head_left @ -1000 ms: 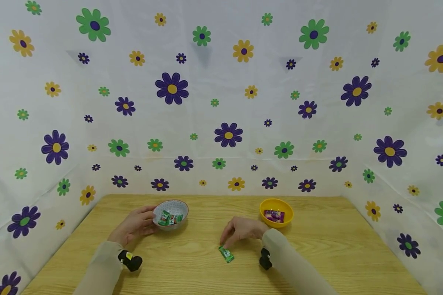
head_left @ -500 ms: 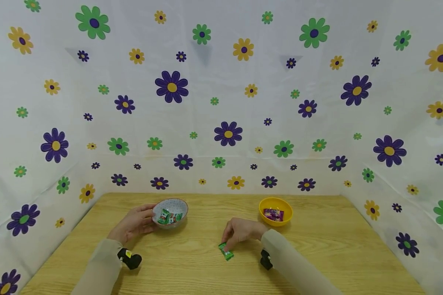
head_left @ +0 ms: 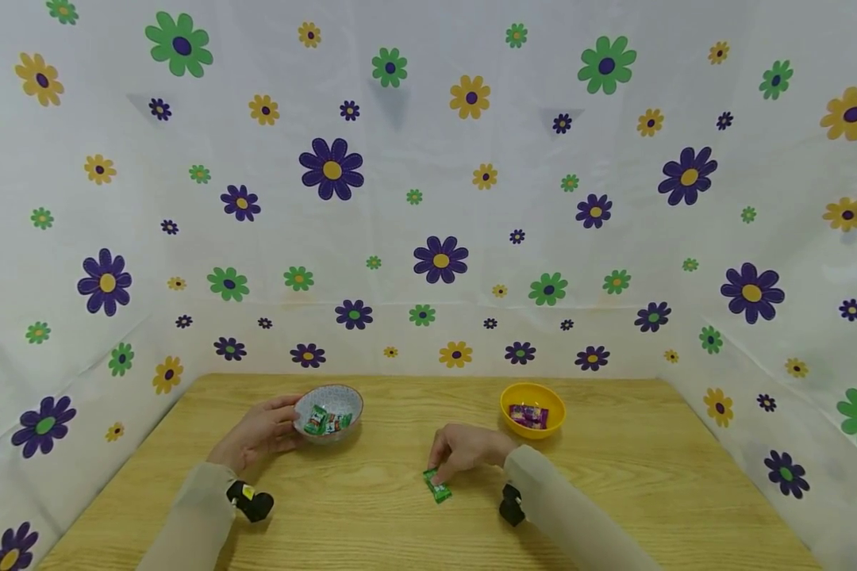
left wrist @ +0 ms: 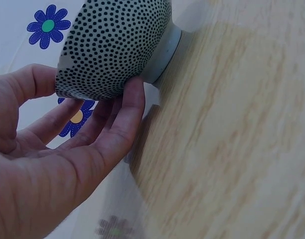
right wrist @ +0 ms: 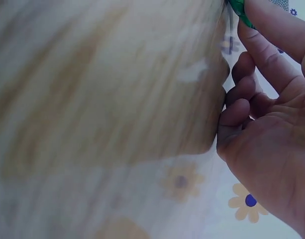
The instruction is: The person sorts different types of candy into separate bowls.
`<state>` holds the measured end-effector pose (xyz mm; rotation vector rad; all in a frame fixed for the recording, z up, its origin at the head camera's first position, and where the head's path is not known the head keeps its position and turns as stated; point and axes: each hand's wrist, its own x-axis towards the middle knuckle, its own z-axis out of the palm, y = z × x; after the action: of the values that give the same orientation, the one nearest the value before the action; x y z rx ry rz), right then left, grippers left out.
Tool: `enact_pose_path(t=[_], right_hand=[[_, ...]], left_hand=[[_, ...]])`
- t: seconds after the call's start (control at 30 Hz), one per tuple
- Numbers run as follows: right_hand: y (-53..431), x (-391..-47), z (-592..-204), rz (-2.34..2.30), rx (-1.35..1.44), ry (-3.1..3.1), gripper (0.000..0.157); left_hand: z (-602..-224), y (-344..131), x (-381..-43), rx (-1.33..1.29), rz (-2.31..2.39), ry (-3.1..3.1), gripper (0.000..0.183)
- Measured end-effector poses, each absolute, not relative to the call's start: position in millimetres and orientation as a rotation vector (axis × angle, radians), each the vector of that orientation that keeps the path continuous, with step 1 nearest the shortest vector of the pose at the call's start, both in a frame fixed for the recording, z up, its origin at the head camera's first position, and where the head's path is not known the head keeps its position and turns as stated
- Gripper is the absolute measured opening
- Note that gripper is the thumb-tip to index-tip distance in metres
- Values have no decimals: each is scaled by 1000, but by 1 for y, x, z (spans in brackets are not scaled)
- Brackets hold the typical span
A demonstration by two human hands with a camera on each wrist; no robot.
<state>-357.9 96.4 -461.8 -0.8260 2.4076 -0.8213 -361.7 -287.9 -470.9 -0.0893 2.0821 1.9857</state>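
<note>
The patterned bowl (head_left: 332,438), grey-white with a reddish rim, stands at the back left with several green-wrapped candies (head_left: 316,420) in it. My left hand (head_left: 259,432) holds its left side; in the left wrist view, fingers and thumb lie around the black-dotted outer wall (left wrist: 117,45). Near the middle of the table, my right hand (head_left: 470,446) pinches a single green-wrapped candy (head_left: 440,493) between thumb and fingers, low at the tabletop. Only an edge of that candy shows at the top of the right wrist view, where the other fingers are curled against the table (right wrist: 132,99).
To the right, behind my right wrist, sits a yellow bowl (head_left: 534,433) with purple-wrapped candies (head_left: 528,415) inside. A white flower-print sheet (head_left: 400,222) walls the wooden table (head_left: 371,523) at the back and both sides. Each wrist carries a black camera (head_left: 251,502).
My right thumb and fingers have come down onto the green candy and now pinch it; the candy lies in almost the same place. The left hand and both bowls have stayed put.
</note>
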Motion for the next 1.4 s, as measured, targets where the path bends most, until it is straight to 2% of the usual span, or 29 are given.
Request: enact_pose_path(t=[0.47, 0.9, 1.13, 1.4], right_hand=[[96, -372, -468, -1131, -802, 2340, 6], [88, -378, -469, -1272, -735, 2306, 13], [73, -378, -467, -1371, -744, 2277, 18], [49, -377, -467, -1460, -759, 2284, 15]], left_hand=[[-466, -285, -360, -136, 2005, 2046, 57], [-469, -287, -358, -92, 1996, 2079, 56], [-469, -288, -357, -105, 2003, 2078, 55], [-470, -287, -358, -97, 2005, 2091, 54]])
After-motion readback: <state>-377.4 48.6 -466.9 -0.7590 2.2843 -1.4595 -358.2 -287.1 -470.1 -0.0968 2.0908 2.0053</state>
